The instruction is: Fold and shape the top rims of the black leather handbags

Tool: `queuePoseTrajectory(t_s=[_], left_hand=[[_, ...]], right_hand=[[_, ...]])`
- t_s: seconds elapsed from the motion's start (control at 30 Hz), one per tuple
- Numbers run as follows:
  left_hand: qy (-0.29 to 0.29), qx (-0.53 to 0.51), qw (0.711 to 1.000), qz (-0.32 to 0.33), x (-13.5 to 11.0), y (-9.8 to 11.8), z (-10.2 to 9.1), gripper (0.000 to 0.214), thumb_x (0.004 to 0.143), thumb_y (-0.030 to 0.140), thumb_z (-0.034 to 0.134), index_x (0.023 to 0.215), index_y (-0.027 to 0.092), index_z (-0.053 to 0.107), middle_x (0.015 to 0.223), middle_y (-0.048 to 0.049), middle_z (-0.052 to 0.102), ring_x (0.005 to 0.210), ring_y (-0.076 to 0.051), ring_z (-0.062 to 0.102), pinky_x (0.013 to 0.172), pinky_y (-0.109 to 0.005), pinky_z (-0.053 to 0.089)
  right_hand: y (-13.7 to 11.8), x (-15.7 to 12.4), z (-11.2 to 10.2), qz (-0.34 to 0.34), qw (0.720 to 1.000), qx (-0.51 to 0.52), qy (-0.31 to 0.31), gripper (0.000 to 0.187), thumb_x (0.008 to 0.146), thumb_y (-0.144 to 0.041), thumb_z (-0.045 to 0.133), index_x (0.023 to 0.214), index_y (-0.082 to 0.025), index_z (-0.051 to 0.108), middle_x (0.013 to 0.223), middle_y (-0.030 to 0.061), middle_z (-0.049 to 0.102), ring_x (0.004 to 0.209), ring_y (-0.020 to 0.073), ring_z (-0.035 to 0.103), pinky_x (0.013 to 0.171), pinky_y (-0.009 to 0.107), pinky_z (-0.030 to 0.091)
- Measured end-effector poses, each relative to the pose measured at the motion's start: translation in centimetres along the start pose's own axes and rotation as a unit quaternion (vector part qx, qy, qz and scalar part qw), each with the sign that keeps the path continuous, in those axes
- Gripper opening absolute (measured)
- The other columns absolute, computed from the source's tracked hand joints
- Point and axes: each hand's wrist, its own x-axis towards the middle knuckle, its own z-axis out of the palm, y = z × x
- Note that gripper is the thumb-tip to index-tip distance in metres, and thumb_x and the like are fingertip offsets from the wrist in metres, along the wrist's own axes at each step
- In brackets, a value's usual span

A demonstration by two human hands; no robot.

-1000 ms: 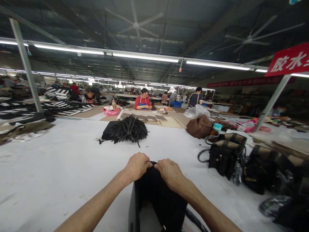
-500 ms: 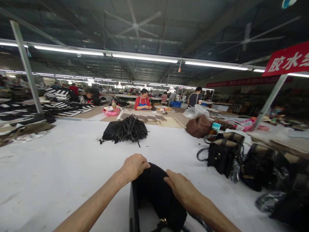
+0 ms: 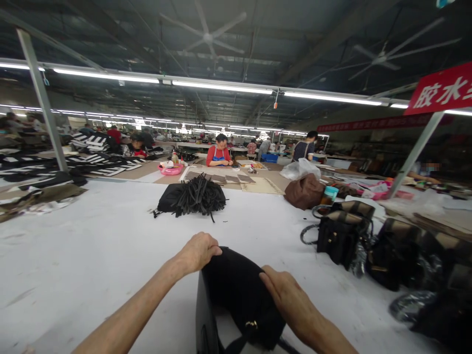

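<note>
A black bag (image 3: 236, 275) with a small gold-coloured metal fitting stands at the near edge of the view, cut off by the bottom of the picture. My left hand (image 3: 201, 250) grips its far upper corner, thumb on the near side and fingers bent over the edge. On the right side, my right hand (image 3: 282, 290) is closed over the bag's upper edge, its thumb showing and its fingers hidden behind the fabric. A dark strap (image 3: 238, 341) runs below the fitting.
Farther up the white table (image 3: 110, 236) lies a heap of black strips (image 3: 201, 196) on a black pouch. Several black bags (image 3: 342, 236) with wrapped handles stand at right, near a brown bundle (image 3: 304, 191) and a teal-lidded jar (image 3: 328, 195). A co-worker in red (image 3: 219, 153) sits beyond.
My left hand has shifted slightly left and my right hand slightly right and down. The bag's upper edge between them is straighter than before.
</note>
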Motion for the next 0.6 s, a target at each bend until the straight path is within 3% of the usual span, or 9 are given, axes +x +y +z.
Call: queuePoseTrajectory(t_s=[0.13,0.2,0.3,0.33,0.4,0.5,0.6], left_hand=[[-0.021,-0.079,0.996,-0.020,-0.2,-0.1,0.0,0.031,0.072,0.035,0.044,0.047,0.016,0.042,0.044,0.0047,0.033,0.046,-0.009,0.033,0.046,-0.022,0.026],[-0.043,-0.149,0.987,-0.041,-0.3,-0.1,0.2,0.032,0.073,0.041,0.042,0.052,0.016,0.043,0.044,0.0055,0.032,0.041,-0.009,0.034,0.041,-0.021,0.026],[-0.059,-0.238,0.968,-0.058,-0.3,-0.2,1.0,0.034,0.073,0.048,0.041,0.062,0.016,0.048,0.043,0.0055,0.036,0.037,-0.010,0.038,0.034,-0.020,0.027],[-0.059,-0.259,0.962,-0.056,-0.3,-0.2,1.3,0.035,0.073,0.049,0.042,0.065,0.016,0.049,0.044,0.0051,0.038,0.037,-0.010,0.040,0.033,-0.019,0.029],[-0.058,-0.298,0.952,-0.047,-0.2,-0.2,1.8,0.036,0.072,0.050,0.044,0.068,0.015,0.052,0.044,0.0045,0.041,0.038,-0.010,0.042,0.033,-0.019,0.031],[-0.051,-0.359,0.931,-0.043,-0.4,-0.2,2.3,0.038,0.072,0.051,0.046,0.069,0.014,0.053,0.043,0.0044,0.040,0.039,-0.010,0.043,0.033,-0.019,0.034],[-0.025,-0.404,0.913,-0.051,-1.2,-0.9,2.3,0.040,0.072,0.051,0.046,0.071,0.012,0.055,0.060,-0.0005,0.050,0.043,-0.008,0.044,0.034,-0.019,0.035]], right_hand=[[0.2,0.4,-0.3,-0.003,1.000,-0.023,0.000,0.034,0.090,-0.037,0.023,0.091,-0.024,0.054,0.079,0.0031,0.064,0.075,0.0179,0.058,0.066,0.027,0.040],[-0.4,0.6,-0.6,-0.012,0.997,-0.067,0.048,0.030,0.087,-0.035,0.035,0.107,-0.021,0.052,0.097,0.0076,0.063,0.089,0.0227,0.057,0.075,0.032,0.041],[-2.6,0.2,-0.6,-0.053,0.984,-0.110,0.129,0.041,0.082,-0.033,0.047,0.119,-0.017,0.047,0.123,0.0123,0.050,0.113,0.0295,0.042,0.092,0.039,0.032],[-3.6,-0.2,-0.2,-0.068,0.986,-0.095,0.119,0.043,0.081,-0.037,0.047,0.120,-0.016,0.047,0.124,0.0121,0.049,0.114,0.0295,0.041,0.093,0.038,0.032],[-5.6,-0.9,1.1,-0.073,0.996,-0.037,0.038,0.053,0.080,-0.048,0.044,0.123,-0.017,0.044,0.117,0.0126,0.054,0.106,0.0293,0.049,0.086,0.036,0.039],[-7.5,-1.7,3.8,-0.010,0.997,-0.006,-0.082,0.066,0.073,-0.052,0.050,0.128,-0.016,0.039,0.101,0.0152,0.062,0.093,0.0323,0.056,0.079,0.038,0.041],[-7.1,-1.7,5.0,0.038,0.994,-0.007,-0.101,0.052,0.077,-0.039,0.047,0.124,-0.018,0.043,0.098,0.0142,0.063,0.093,0.0303,0.056,0.080,0.038,0.040]])
